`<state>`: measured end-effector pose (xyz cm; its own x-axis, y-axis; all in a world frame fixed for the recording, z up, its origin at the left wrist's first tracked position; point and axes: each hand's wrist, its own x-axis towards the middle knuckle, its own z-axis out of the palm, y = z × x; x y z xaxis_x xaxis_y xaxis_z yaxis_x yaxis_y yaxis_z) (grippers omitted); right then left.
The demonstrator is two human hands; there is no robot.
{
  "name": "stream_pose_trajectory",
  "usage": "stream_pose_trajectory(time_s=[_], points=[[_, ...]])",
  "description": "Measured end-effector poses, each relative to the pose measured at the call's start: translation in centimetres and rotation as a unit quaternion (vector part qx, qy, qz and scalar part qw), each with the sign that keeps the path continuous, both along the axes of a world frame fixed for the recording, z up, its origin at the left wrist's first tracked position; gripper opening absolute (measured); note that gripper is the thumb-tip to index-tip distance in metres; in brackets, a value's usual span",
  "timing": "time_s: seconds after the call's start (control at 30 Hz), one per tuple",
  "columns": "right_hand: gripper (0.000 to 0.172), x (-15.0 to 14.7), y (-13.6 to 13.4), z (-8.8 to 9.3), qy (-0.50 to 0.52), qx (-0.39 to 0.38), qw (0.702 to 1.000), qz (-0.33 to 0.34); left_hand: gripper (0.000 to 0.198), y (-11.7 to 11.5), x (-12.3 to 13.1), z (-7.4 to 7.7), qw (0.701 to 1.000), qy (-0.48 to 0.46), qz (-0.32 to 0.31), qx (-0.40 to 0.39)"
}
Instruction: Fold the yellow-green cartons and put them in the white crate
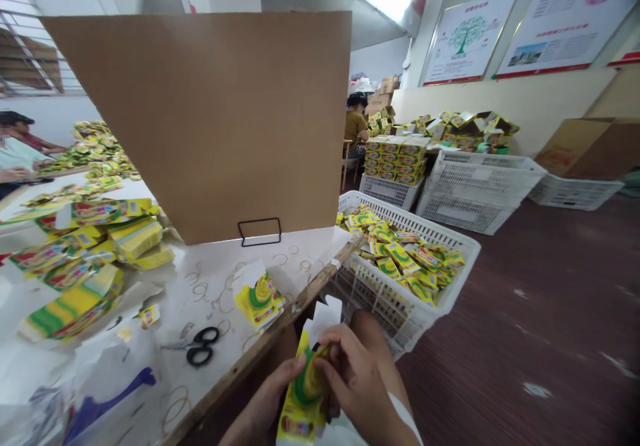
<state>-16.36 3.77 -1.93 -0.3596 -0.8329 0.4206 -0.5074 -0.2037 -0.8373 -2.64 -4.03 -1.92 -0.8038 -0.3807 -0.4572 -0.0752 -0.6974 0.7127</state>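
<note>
A yellow and green printed carton (305,393) with white flaps standing up at its top is held over my lap. My left hand (270,393) is closed around its left side, thumb on the front. My right hand (353,373) grips the upper right edge, fingers bent at the opening; a small dark spot shows by the fingertips, too small to name. On the table edge near my hands lies another flattened carton (259,299). Black-handled scissors (200,347) rest on the table to the left.
A white basket (450,279) full of small cartons stands at the right of the table (200,266). A large cardboard sheet (225,126) stands upright ahead. Flattened cartons (100,253) and plastic bags (110,386) lie left; rubber bands are scattered. Other people sit farther back.
</note>
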Motion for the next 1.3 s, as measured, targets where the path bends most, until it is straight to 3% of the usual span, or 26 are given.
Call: stream_pose_trajectory(time_s=[0.07,0.23,0.4,0.5,0.6,0.73,0.9,0.97,1.1,1.23,1.3], points=[[0.018,-0.2,0.2,0.2,-0.004,-0.004,1.000,0.002,0.053,0.2,-0.4,-0.1,0.999,0.028,0.007,0.016],[0.004,-0.5,0.4,0.8,-0.036,-0.003,0.999,0.039,0.050,0.4,-0.7,-0.5,0.996,0.046,0.019,-0.068],[0.011,-0.7,0.5,0.9,-0.010,-0.004,0.999,0.051,0.062,0.7,0.0,-0.4,0.996,0.014,0.025,-0.089],[0.002,-0.6,0.6,0.4,-0.005,-0.011,1.000,0.011,0.056,0.6,0.1,-0.1,0.993,0.017,0.036,-0.110],[0.032,-0.3,0.5,-0.4,-0.053,-0.020,0.996,-0.076,0.049,0.4,-0.3,-0.2,0.986,0.019,0.071,-0.149],[0.024,0.4,0.1,-1.6,-0.211,0.045,0.976,-0.012,0.045,0.5,-1.0,-0.7,0.958,0.005,0.101,-0.268],[0.029,0.3,0.0,-2.2,-0.241,0.056,0.965,-0.084,0.041,0.5,-1.7,-1.2,0.930,0.003,0.095,-0.355],[0.022,0.0,0.2,-1.9,-0.247,0.043,0.965,-0.079,0.049,0.2,-1.5,-1.3,0.931,0.034,0.079,-0.354],[0.035,-0.7,0.8,-0.7,-0.248,0.017,0.968,-0.025,0.064,-0.4,-0.6,-0.7,0.945,0.094,0.046,-0.309],[0.020,-1.5,1.2,0.3,-0.210,0.070,0.972,0.073,0.039,-0.3,0.1,0.3,0.956,0.145,-0.003,-0.257],[0.022,-1.7,1.2,0.3,-0.206,0.083,0.971,0.090,0.029,-0.2,0.2,0.4,0.959,0.162,-0.018,-0.231]])
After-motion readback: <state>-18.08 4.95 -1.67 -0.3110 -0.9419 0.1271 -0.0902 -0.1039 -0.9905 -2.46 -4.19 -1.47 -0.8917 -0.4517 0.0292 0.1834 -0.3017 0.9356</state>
